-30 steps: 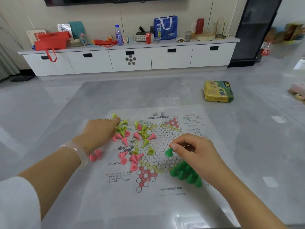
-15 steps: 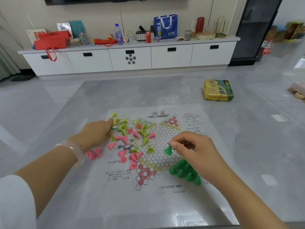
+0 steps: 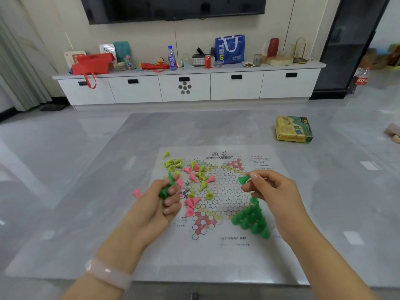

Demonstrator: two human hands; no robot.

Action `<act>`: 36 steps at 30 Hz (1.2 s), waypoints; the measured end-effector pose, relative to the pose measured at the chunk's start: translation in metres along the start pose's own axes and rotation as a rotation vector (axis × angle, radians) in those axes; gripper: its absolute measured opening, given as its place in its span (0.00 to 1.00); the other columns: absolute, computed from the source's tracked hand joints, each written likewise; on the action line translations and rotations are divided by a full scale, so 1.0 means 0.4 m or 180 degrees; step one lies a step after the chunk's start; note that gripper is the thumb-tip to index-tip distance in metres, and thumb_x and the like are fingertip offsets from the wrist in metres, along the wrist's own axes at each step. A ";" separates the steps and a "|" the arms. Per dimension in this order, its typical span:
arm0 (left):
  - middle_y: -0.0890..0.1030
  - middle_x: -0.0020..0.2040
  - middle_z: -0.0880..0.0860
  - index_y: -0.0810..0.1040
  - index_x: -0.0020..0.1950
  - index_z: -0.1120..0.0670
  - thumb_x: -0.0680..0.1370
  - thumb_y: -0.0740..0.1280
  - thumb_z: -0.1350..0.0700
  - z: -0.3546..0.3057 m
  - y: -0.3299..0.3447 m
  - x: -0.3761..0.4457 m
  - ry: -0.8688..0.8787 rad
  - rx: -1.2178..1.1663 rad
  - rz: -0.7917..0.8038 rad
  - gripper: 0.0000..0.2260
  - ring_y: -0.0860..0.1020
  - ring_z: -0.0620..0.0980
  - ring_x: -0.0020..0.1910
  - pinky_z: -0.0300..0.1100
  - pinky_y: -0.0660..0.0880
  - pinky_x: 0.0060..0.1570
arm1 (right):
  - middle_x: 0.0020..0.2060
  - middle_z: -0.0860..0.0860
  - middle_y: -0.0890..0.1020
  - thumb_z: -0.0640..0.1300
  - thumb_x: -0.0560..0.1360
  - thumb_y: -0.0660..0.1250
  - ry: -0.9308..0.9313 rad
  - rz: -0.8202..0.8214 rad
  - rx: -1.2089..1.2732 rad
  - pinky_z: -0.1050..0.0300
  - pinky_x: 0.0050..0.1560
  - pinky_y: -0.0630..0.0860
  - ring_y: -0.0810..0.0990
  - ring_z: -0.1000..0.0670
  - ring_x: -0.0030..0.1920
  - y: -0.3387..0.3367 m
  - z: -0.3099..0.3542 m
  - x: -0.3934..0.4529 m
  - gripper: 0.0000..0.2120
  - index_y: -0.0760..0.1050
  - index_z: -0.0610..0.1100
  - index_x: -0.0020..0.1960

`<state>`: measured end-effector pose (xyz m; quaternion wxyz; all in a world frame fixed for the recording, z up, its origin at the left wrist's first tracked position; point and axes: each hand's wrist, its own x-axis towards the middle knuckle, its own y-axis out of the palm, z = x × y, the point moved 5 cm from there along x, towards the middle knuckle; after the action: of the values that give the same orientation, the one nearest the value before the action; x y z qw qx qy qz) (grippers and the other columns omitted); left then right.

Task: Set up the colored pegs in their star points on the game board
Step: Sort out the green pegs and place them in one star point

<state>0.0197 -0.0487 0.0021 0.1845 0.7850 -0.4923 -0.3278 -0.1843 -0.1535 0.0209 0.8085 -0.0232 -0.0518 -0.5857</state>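
A paper game board (image 3: 225,191) printed with a hexagonal star lies flat on the grey table. Several green pegs (image 3: 252,219) stand packed in its lower right star point. Yellow-green pegs (image 3: 173,163) and pink pegs (image 3: 190,201) lie scattered over the board's left half. My left hand (image 3: 160,204) is curled round green pegs (image 3: 165,190) above the board's left edge. Over the right side of the board, my right hand (image 3: 270,189) pinches a single green peg (image 3: 244,179) between thumb and fingers.
A yellow and green game box (image 3: 293,129) sits on the table at the far right. Two pink pegs (image 3: 136,193) lie off the board to the left. Beyond the table a white cabinet (image 3: 190,87) stands against the wall, crowded with bags and bottles.
My left hand has drawn back from the scattered pegs toward me and now grips green pegs. My right hand has lifted a little, still pinching its green peg.
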 end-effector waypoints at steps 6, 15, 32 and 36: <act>0.71 0.29 0.51 0.72 0.41 0.56 0.71 0.61 0.58 0.075 0.018 -0.012 -0.0186 -0.0804 0.0055 0.03 0.66 0.44 0.22 0.33 0.64 0.18 | 0.35 0.51 0.85 0.39 0.75 0.63 0.0174 -0.0136 0.0176 0.69 0.38 0.78 0.83 0.56 0.39 -0.018 -0.015 0.008 0.06 0.79 0.46 0.44; 0.74 0.29 0.52 0.74 0.39 0.57 0.76 0.60 0.58 0.095 0.041 0.004 -0.0196 -0.0436 -0.0052 0.07 0.67 0.44 0.22 0.33 0.64 0.18 | 0.33 0.58 0.78 0.41 0.73 0.66 -0.0211 -0.0127 -0.2479 0.69 0.35 0.67 0.75 0.60 0.36 -0.071 -0.038 0.084 0.07 0.77 0.49 0.37; 0.74 0.29 0.52 0.73 0.39 0.58 0.75 0.59 0.59 0.112 0.058 0.002 -0.0334 -0.0286 -0.0110 0.07 0.67 0.45 0.22 0.33 0.63 0.18 | 0.35 0.58 0.79 0.44 0.73 0.66 -0.0251 0.0065 -0.2368 0.72 0.33 0.66 0.75 0.60 0.37 -0.060 -0.045 0.084 0.08 0.77 0.51 0.36; 0.74 0.30 0.53 0.73 0.39 0.58 0.75 0.59 0.59 0.112 0.053 0.001 -0.0342 -0.0263 -0.0125 0.06 0.67 0.45 0.23 0.34 0.64 0.19 | 0.41 0.58 0.74 0.46 0.72 0.68 -0.0267 0.0475 -0.2370 0.71 0.42 0.65 0.73 0.59 0.43 -0.007 -0.048 0.084 0.08 0.76 0.54 0.35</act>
<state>-0.0251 -0.0570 -0.0171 0.1836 0.7674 -0.4720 -0.3932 -0.1756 -0.1879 0.0053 0.7823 -0.3431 0.1333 -0.5024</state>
